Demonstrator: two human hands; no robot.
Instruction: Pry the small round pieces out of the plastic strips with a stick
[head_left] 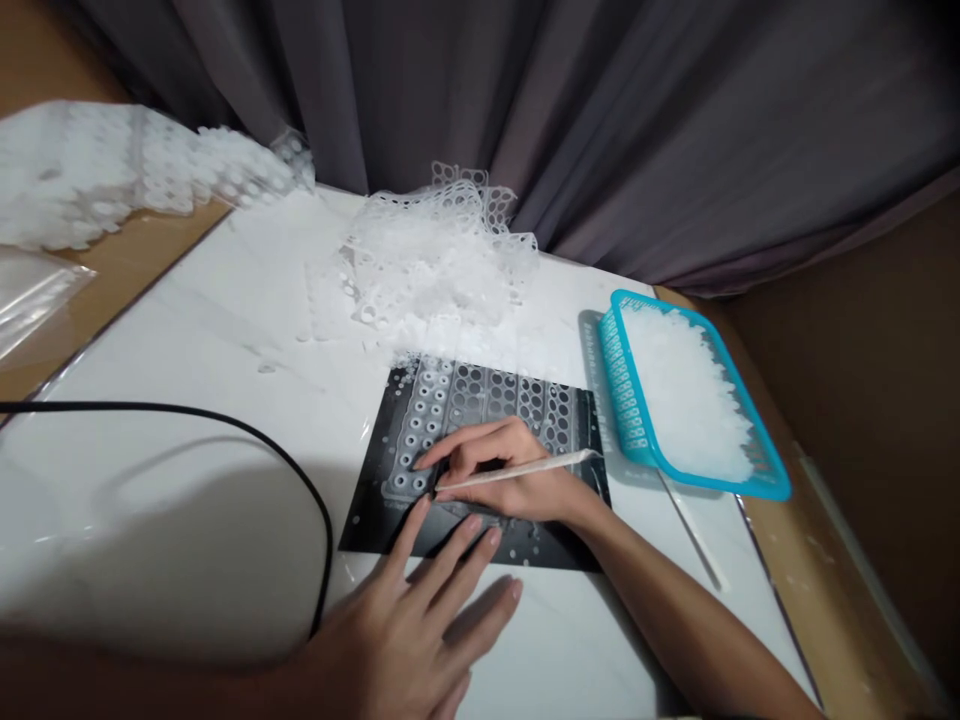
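Observation:
A translucent sheet with rows of round holes and rings [545, 397] lies on a black mat [367, 520]. Over its near part is my right hand [517, 465], with its fingers closed around a thin white stick [536, 467]. The stick's lower tip is by the sheet's near left corner, and its other end points right past the wrist. My right forefinger reaches to the rings at the left. My left hand [420, 610] is spread out flat, its fingertips on or just above the mat's near edge and close to the stick's tip. My right hand hides part of the sheet.
Behind the mat is a pile of white perforated sheets [442, 250]. A blue basket [630, 400] of small white pieces stands at the right, with another thin stick [694, 530] beside it. More perforated sheets [150, 165] lie far left. A black cable [285, 455] crosses the left side.

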